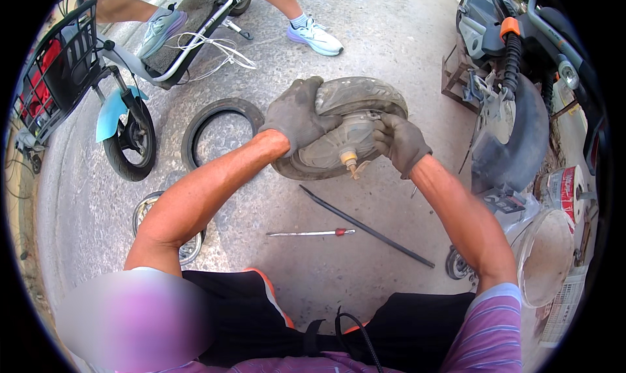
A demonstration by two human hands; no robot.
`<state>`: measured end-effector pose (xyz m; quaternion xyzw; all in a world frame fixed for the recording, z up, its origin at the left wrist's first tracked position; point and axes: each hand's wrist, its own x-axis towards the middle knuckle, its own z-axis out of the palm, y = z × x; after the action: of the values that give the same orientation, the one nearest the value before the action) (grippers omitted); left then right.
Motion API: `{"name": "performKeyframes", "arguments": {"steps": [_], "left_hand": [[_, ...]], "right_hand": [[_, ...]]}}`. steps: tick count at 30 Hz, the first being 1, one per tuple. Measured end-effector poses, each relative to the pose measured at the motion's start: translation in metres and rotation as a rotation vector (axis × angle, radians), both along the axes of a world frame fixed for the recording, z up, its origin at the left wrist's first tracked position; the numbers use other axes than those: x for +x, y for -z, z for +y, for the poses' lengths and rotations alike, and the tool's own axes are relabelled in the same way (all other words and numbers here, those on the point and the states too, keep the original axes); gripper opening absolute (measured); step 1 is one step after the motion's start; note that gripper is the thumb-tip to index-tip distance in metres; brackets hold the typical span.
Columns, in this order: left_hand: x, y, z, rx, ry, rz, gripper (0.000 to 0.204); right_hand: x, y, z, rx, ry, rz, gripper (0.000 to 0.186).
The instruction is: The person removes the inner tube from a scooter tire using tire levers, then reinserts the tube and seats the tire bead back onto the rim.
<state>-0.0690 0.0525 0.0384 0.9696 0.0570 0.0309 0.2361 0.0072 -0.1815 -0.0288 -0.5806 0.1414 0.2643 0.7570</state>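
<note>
A dusty hub-motor wheel with its black tyre (362, 94) is tilted up in front of me. Its grey hub (339, 141) shows ribs, and from it an axle stub (349, 159) with a brownish collar and frayed wire ends points toward me. My gloved left hand (300, 114) is closed over the tyre's left side, its thumb lying across toward the hub. At the rim's right side my gloved right hand (399, 141) has its fingers curled in; what they grip is hidden. Below the wheel lie a long black bar (368, 226) and a thin metal rod with a red part (313, 233).
A loose tyre (189, 135) lies left of the wheel, with a spoked rim (145, 210) partly behind my left forearm. Beyond stands a light-blue scooter (116, 115) with a person's feet near it. A dismantled scooter (505, 105) and a round-lidded bucket (546, 259) are at right.
</note>
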Motion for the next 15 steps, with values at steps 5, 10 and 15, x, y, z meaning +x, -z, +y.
{"name": "performKeyframes", "arguments": {"steps": [5, 10, 15], "left_hand": [[-0.001, 0.002, -0.001, 0.003, -0.012, -0.03, 0.093], [-0.001, 0.003, -0.001, 0.006, -0.008, -0.043, 0.092], [-0.001, 0.004, 0.001, 0.01, -0.001, -0.048, 0.092]], "right_hand": [[0.01, 0.01, -0.014, -0.096, -0.227, -0.057, 0.028], [0.014, 0.026, -0.014, -0.014, -0.221, -0.21, 0.033], [0.008, 0.019, -0.01, 0.056, -0.18, -0.067, 0.036]]}}
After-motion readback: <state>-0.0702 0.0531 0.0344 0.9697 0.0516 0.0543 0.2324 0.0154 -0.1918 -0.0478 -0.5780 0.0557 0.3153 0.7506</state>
